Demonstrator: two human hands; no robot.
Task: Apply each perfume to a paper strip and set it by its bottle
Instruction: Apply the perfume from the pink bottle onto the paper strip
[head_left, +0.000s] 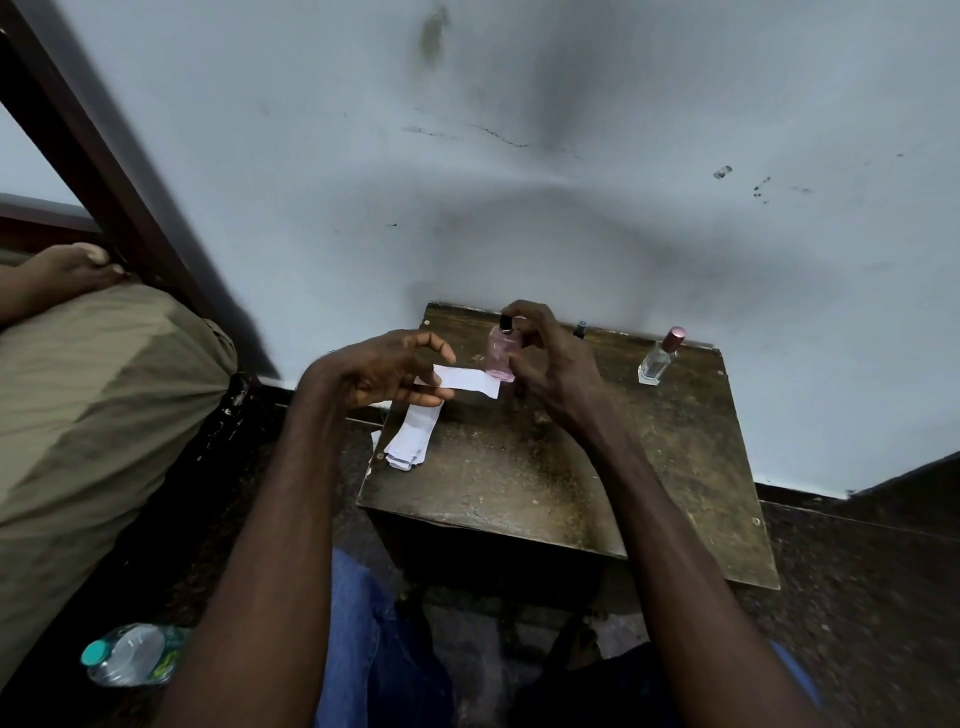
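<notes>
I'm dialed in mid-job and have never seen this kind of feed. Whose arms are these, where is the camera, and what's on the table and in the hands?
No machine here: these are a person's two bare arms, seen from one wide-angle camera worn on their head, looking down. The left hand pinches a white paper strip. The right hand grips a small pink bottle, a finger at its black top, right by the strip's far end. On the worn wooden table: a stack of spare strips at the left edge, and a clear bottle with a pink cap standing at the back right.
</notes>
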